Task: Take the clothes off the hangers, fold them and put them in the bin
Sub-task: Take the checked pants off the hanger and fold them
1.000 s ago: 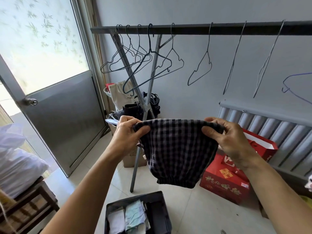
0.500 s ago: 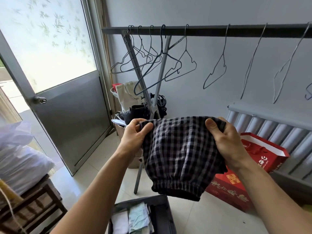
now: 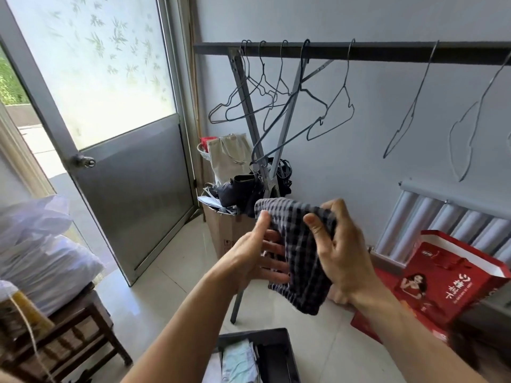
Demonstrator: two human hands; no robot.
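Gripping the checked cloth (image 3: 301, 252) with right hand (image 3: 343, 255), left hand (image 3: 249, 261) flat-open against it, above tiled floor (image 3: 177, 288), bin (image 3: 276, 333) below, wire hangers (image 3: 344, 84) on rail (image 3: 387, 52).

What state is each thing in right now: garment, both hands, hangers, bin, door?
Checked garment, off its hanger, held in the air, partly folded.
Left hand, fingers straight, flat against the garment.
Right hand, pinches the garment's top edge.
Hangers, bare, hooked on the rail.
Bin, open, folded clothes inside.
Door, open.
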